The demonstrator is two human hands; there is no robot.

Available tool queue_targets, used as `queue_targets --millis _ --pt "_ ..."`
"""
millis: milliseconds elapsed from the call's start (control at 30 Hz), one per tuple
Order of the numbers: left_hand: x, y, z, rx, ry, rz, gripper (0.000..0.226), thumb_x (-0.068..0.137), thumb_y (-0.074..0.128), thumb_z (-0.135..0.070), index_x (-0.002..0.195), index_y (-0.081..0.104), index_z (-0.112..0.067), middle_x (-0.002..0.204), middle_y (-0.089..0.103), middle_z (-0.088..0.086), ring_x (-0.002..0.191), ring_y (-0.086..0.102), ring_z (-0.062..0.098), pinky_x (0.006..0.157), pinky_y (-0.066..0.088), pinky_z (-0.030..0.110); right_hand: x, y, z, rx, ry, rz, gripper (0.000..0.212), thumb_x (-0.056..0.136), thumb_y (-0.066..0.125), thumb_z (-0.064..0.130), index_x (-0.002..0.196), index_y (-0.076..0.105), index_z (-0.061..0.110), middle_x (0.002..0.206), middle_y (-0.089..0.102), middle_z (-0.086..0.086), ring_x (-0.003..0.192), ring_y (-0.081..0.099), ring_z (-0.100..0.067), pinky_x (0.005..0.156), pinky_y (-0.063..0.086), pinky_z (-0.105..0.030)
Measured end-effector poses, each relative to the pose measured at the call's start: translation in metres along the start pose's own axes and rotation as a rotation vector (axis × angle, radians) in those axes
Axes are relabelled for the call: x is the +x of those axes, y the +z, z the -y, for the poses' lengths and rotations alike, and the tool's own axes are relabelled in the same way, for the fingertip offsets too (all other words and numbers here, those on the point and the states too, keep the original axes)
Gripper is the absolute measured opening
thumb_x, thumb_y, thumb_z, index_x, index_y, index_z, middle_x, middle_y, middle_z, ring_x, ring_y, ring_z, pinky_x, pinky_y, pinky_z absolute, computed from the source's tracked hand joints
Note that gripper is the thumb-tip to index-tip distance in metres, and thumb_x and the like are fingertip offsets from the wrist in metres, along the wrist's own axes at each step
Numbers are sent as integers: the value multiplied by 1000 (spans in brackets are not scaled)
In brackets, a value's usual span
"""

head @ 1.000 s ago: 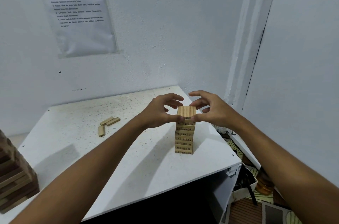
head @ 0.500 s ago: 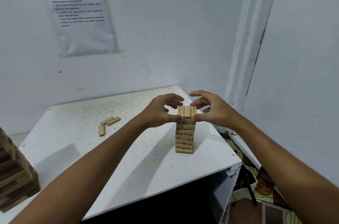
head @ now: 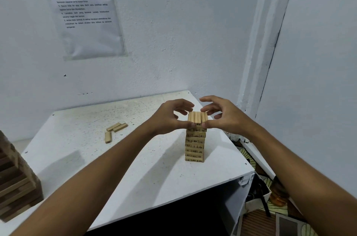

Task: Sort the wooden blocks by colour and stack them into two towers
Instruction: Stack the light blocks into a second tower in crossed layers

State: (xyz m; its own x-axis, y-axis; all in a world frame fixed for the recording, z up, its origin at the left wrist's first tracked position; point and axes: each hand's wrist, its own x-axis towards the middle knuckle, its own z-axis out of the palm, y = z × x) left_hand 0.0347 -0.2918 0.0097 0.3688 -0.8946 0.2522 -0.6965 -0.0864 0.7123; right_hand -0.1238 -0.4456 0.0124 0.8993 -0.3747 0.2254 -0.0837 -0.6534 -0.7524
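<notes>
While both hands meet at the far right of the white table, the left hand and right hand pinch the top row of the light block tower. Three loose light blocks lie well apart to the left. A darker tower stands at the near left edge.

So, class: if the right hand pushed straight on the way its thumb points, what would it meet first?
The right hand has its thumb at the top layer of the light tower, so that layer first; beyond it, likely the left hand.
</notes>
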Motion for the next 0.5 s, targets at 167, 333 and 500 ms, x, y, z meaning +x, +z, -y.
queue_targets --millis 167,333,500 --pt "-1 0 -1 5 3 -7 52 76 82 -25 123 59 -22 111 63 -13 102 61 3 78 49 19 0 1 -2 10 2 2 76 72 84 19 137 47 29 116 64 4 111 58 -10 89 48 -26" --pt "-1 0 -2 6 -1 -4 52 77 81 -25 123 59 -20 114 64 -9 104 61 7 80 50 22 1 2 -2 11 3 -3 74 72 84 19 136 47 29 116 64 3 109 59 -10 84 47 -22" --pt "-1 0 -1 11 0 -4 51 77 82 -26 122 60 -20 114 64 -9 104 62 8 79 50 22 0 3 -2 0 0 -5 73 73 84 19 136 47 27 117 65 2 109 59 -12 82 47 -20"
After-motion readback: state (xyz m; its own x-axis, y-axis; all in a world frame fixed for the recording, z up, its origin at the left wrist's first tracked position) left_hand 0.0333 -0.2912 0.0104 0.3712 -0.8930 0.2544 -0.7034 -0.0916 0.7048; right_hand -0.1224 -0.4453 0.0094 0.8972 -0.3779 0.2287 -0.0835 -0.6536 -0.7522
